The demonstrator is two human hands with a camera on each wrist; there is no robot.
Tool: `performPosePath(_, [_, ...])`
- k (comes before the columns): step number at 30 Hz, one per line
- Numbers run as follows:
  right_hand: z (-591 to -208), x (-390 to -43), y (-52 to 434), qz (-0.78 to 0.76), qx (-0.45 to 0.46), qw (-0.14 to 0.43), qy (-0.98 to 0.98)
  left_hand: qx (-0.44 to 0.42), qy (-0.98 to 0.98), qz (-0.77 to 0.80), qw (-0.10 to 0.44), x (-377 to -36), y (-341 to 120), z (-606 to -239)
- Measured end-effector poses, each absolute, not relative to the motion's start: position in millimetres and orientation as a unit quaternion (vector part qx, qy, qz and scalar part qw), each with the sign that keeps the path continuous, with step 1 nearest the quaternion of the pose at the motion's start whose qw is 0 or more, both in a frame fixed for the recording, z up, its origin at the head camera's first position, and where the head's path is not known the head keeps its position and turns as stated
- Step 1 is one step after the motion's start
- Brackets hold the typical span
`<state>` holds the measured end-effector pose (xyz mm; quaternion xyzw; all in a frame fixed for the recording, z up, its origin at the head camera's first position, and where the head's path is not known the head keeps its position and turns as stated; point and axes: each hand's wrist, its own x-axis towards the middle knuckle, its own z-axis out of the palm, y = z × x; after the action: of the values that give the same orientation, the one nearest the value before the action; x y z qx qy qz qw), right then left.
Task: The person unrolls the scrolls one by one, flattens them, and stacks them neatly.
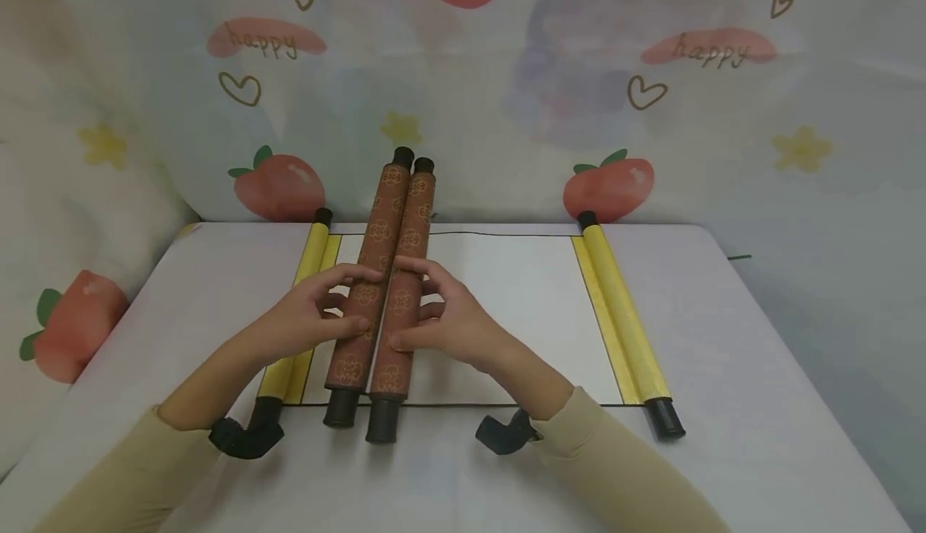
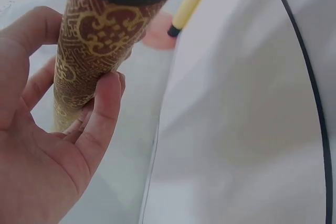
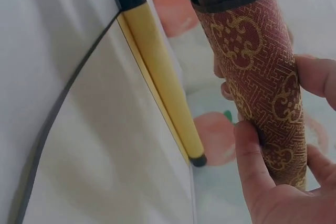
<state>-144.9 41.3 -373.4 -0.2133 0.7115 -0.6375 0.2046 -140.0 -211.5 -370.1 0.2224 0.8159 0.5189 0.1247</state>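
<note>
Two brown-red scroll rolls with gold patterns and black end knobs stand out above the white sheet in the head view. My left hand (image 1: 300, 320) grips the left roll (image 1: 349, 368), thumb on the near side and fingers around its left. The right roll (image 1: 391, 372) is held by my right hand (image 1: 459, 320) in the same manner. They lean nearly side by side, with a narrow gap at the near end. Whether they are one scroll or two I cannot tell. Beneath them a yellow-edged scroll lies unrolled, its white sheet (image 1: 514, 316) face up.
The yellow scroll's left roller (image 1: 312, 256) is partly behind my left arm; its right roller (image 1: 628, 316) lies along the right side. All of this is on a white table (image 1: 745, 356). A printed cloth (image 1: 463, 75) with peaches and hearts hangs behind the table.
</note>
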Motion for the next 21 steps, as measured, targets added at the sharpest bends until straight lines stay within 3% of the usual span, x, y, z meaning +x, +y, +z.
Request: performPosePath(21, [-375,-147,108,-0.671,-0.191,0.204,0.687,0.27,0.755,0.585,0.126,-153,-153,-373])
